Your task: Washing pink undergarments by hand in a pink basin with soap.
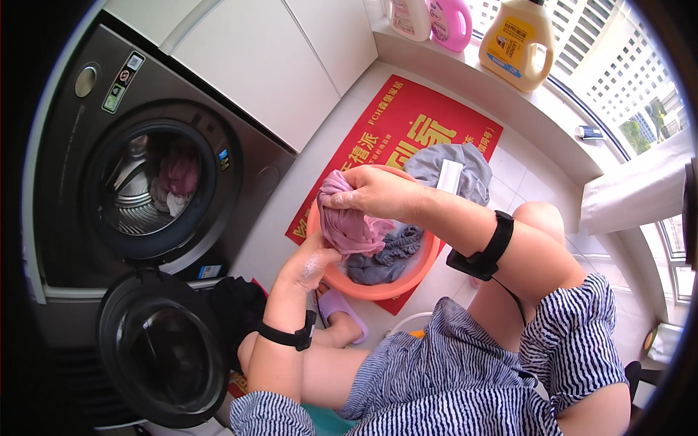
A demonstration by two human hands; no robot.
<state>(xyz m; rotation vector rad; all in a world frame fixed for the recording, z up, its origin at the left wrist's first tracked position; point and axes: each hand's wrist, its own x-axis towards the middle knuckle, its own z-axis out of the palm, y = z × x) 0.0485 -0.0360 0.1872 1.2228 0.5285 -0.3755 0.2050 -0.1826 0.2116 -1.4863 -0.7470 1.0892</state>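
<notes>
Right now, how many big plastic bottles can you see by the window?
3, along the windowsill: a white bottle on the left, a pink bottle beside it, a yellow bottle farther right. More may be hidden beyond the top edge.

Over to the pink cloth (pixel 347 225), dusty in shade, bunched into a thick, crumpled bundle! Caught at the upper end by the right hand (pixel 374 195), held lower down by the left hand (pixel 316 258). Hanging over the left part of the orange basin (pixel 389 292), creased in deep folds, spilling looser and ruffled toward the right. Just beside the dark grey cloth (pixel 382 265) in there; touching or not, hard to tell.
</notes>
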